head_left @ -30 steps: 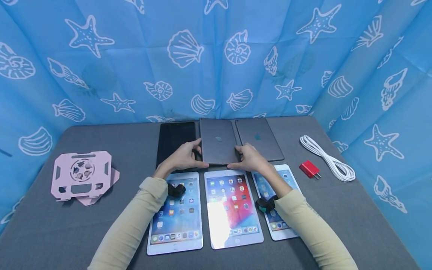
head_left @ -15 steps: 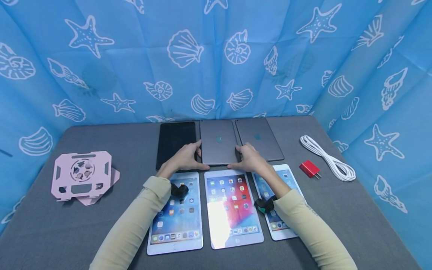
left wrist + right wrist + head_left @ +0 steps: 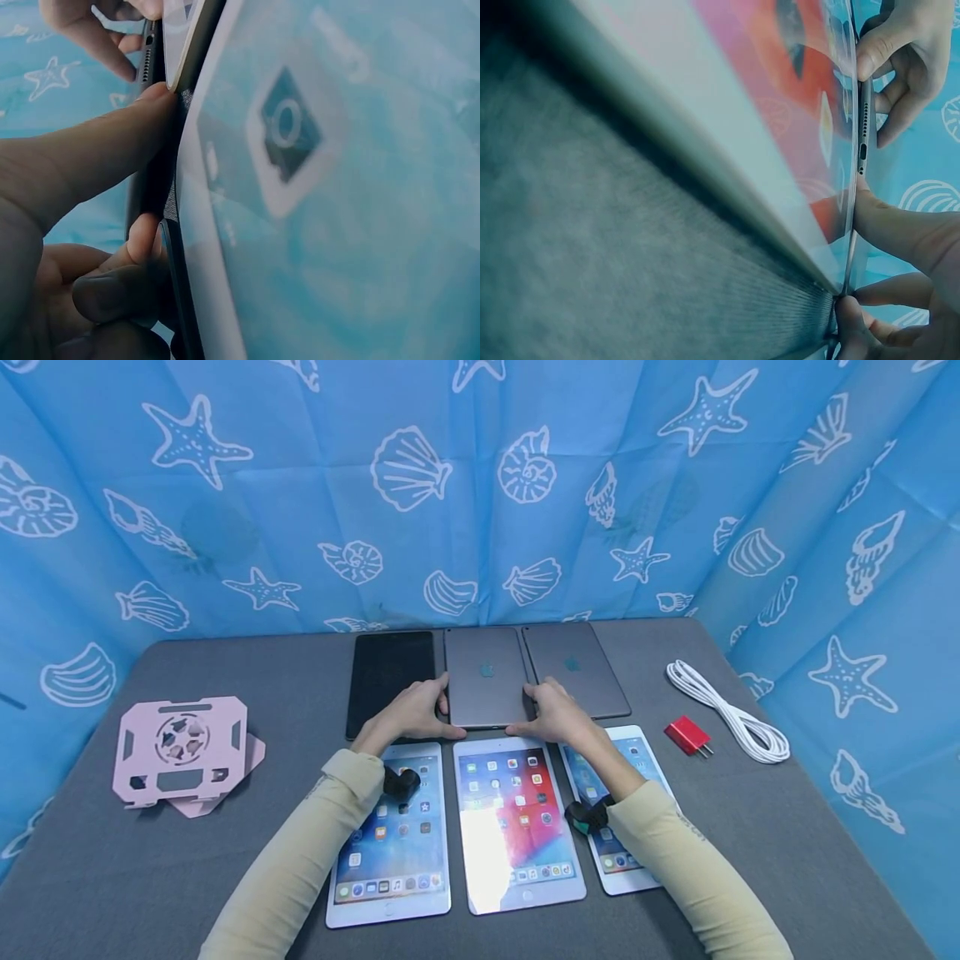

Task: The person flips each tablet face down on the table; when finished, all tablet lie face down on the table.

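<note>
Head view: six tablets lie flat in two rows of three on a bench [image 3: 82, 843] covered in gray woven cloth. The middle gray tablet [image 3: 483, 693], smooth and metallic with rounded corners, is back row center, face down. The left hand [image 3: 408, 710] and right hand [image 3: 558, 714] pinch its near corners, thumbs on the near edge, fingers along the sides. A black-screened tablet [image 3: 390, 668] is to its left, another gray tablet [image 3: 581, 668] to its right. In front, three white-framed tablets [image 3: 525, 827] show lit, glossy screens. The laying-out seems nearly done; letting go of the middle one appears to remain. A pink slotted stand [image 3: 180, 763], a red plug [image 3: 686, 735] and a coiled white cable [image 3: 727, 714] sit apart, untouched. A blue curtain [image 3: 480, 527] with white seashells hangs behind.

Left wrist view: the left thumb presses the slim edge, its fingers bent below; glass nearby mirrors the curtain.

Right wrist view: small round holes and an oval port line the edge between both hands.
</note>
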Tool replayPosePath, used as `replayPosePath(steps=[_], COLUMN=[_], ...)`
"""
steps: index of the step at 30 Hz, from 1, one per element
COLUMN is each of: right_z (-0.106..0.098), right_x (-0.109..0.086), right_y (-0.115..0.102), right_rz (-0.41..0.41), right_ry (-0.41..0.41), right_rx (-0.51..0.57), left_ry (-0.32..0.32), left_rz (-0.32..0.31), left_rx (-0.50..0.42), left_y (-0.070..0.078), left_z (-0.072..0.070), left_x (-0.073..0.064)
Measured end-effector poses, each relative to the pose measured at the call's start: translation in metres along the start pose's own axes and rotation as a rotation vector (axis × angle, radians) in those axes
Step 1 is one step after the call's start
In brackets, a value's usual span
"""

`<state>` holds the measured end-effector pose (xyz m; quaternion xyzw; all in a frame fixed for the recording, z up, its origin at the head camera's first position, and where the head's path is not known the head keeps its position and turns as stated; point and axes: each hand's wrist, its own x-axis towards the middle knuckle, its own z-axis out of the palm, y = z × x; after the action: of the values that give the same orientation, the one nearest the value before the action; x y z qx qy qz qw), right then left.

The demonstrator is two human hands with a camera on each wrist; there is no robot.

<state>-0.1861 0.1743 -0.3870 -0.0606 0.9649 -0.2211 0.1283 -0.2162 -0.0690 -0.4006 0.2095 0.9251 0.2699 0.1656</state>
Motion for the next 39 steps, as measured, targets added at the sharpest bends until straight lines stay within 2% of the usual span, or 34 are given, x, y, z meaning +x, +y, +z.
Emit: replayPosePath(steps=[5, 10, 19, 25, 32, 39], right_z=[0.000, 0.000, -0.001, 0.000, 0.000, -0.005], right_x=[0.000, 0.001, -0.001, 0.001, -0.002, -0.008], right_y=[0.000, 0.000, -0.001, -0.001, -0.002, -0.012], right_rz=[0.014, 0.016, 0.019, -0.007, -0.029, -0.069], right_ry=[-0.013, -0.020, 0.000, 0.011, 0.032, 0.047], right_rx=[0.005, 0.002, 0.022, 0.003, 0.021, 0.040], left_ry=[-0.009, -0.024, -0.011, -0.014, -0.016, 0.004], left_rz=[0.001, -0.006, 0.004, 0.010, 0.068, 0.142], left_rx=[0.017, -0.005, -0.020, -0.016, -0.069, -0.102], left_y=[0.003, 0.004, 0.002, 0.000, -0.005, -0.013], left_z=[-0.001, -0.001, 0.001, 0.001, -0.001, -0.009], left_x=[0.000, -0.001, 0.000, 0.000, -0.004, -0.017])
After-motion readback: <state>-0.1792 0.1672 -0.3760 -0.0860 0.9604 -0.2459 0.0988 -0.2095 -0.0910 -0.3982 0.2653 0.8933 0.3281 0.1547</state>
